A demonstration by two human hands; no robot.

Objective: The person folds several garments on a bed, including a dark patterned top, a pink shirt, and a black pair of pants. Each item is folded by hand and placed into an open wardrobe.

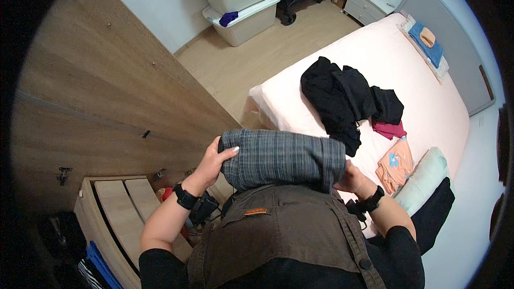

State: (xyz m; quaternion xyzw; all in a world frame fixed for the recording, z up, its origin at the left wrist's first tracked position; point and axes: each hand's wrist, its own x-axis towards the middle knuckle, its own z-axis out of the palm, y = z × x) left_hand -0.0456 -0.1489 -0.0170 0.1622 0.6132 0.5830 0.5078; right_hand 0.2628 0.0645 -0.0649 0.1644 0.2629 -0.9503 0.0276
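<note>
A folded plaid garment (281, 160), grey-blue with dark checks, is held in front of my brown apron (277, 224). My left hand (213, 164) grips its left end, thumb on top and fingers hidden behind the cloth. At the opposite end my right hand (353, 178) holds the lower right corner, its fingers mostly covered by the fabric. Beyond the garment, a heap of black clothes (337, 92) lies on the bed (281, 92). An orange printed garment (395, 164) and a dark pink cloth (388, 129) rest on the bed to the right.
A wooden wardrobe door (100, 80) stands at my left, above a drawer unit (116, 204). Lidded storage boxes (245, 24) are stacked by the far wall, near a white bedside cabinet (365, 6). A pale green pillow (423, 180) lies at the bed's near right side.
</note>
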